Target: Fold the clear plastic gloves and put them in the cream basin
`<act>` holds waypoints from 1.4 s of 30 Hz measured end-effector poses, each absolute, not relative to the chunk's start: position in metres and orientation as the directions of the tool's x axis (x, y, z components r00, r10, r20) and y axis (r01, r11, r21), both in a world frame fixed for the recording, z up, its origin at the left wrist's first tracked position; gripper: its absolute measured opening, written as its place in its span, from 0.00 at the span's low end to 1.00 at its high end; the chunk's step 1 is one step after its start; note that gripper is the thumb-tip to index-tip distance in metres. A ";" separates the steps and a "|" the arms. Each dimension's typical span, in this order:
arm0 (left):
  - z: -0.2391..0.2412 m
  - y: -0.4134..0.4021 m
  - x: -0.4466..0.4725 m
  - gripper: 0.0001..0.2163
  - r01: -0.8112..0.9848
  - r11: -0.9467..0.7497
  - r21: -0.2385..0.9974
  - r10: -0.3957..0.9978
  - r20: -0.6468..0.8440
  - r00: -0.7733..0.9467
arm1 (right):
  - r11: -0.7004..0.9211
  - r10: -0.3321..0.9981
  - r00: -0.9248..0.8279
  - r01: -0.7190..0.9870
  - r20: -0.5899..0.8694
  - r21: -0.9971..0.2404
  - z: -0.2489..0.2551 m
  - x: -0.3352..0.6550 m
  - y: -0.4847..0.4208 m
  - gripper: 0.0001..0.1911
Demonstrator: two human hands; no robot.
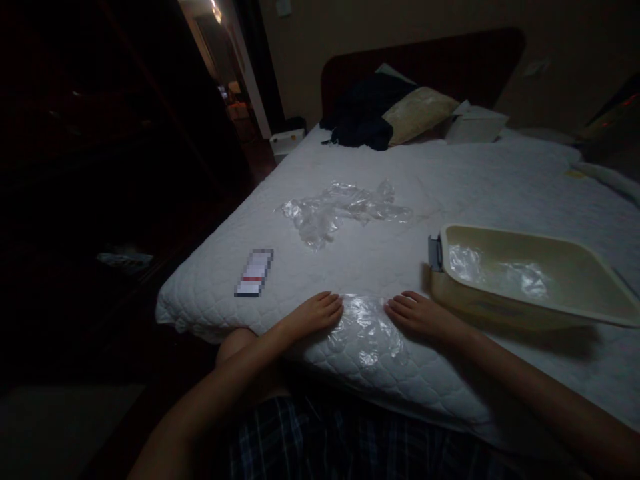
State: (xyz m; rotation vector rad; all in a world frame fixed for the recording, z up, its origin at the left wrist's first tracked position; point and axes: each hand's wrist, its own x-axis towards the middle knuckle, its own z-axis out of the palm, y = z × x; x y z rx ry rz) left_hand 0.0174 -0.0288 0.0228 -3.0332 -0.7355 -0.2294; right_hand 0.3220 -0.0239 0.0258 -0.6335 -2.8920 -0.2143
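A clear plastic bag (367,327) lies crinkled over the front edge of the white quilted bed, its top edge drawn straight between my two hands. My left hand (317,313) grips its upper left corner, the fingers close together and the thumb hidden. At the upper right corner, my right hand (413,312) holds the plastic in the same way, palm down. Beyond them lies a loose heap of clear plastic (340,207). To the right stands a cream plastic bin (500,310) with a grey clip, and shiny clear plastic lies inside it.
A phone (254,273), blurred out, lies left of my hands on the bed (210,287). Dark clothing (367,110), a beige pillow-like bundle (420,113) and a pale box (477,127) sit near the headboard (425,63). A doorway opens at the back left. The room is dim.
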 end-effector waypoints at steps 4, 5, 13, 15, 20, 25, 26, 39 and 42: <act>0.022 -0.035 0.014 0.16 0.480 -0.875 -0.070 0.469 0.126 0.874 | 0.864 0.484 -0.837 0.503 0.254 0.012 0.028 0.330 -0.023 0.18; 0.021 -0.036 0.014 0.16 0.486 -0.869 -0.092 0.474 0.123 0.872 | 0.846 0.514 -0.813 0.534 0.272 -0.003 0.030 0.328 -0.023 0.17; 0.011 -0.038 0.019 0.18 0.520 -0.842 -0.141 0.505 0.129 0.853 | 0.825 0.551 -0.779 0.563 0.298 -0.055 0.045 0.258 -0.037 0.24; 0.010 -0.038 0.019 0.19 0.534 -0.833 -0.142 0.521 0.124 0.845 | 0.827 0.556 -0.789 0.555 0.262 -0.084 0.037 0.248 -0.038 0.31; 0.012 -0.034 0.015 0.20 0.557 -0.823 -0.116 0.554 0.059 0.831 | 0.820 0.572 -0.802 0.559 0.170 -0.124 0.014 0.267 -0.035 0.34; 0.014 -0.031 0.013 0.21 0.548 -0.835 -0.045 0.546 0.044 0.837 | 0.811 0.585 -0.795 0.566 0.162 -0.149 0.008 0.301 -0.038 0.35; 0.015 -0.031 0.013 0.22 0.549 -0.835 -0.039 0.548 0.039 0.836 | 0.807 0.590 -0.790 0.570 0.168 -0.154 0.008 0.305 -0.039 0.35; 0.015 -0.032 0.012 0.23 0.557 -0.830 -0.012 0.557 0.016 0.830 | 0.728 0.685 -0.710 0.660 0.163 -0.185 0.005 0.317 -0.050 0.34; 0.016 -0.033 0.012 0.23 0.580 -0.815 0.011 0.580 0.011 0.815 | 0.721 0.692 -0.706 0.668 0.151 -0.184 0.003 0.316 -0.049 0.34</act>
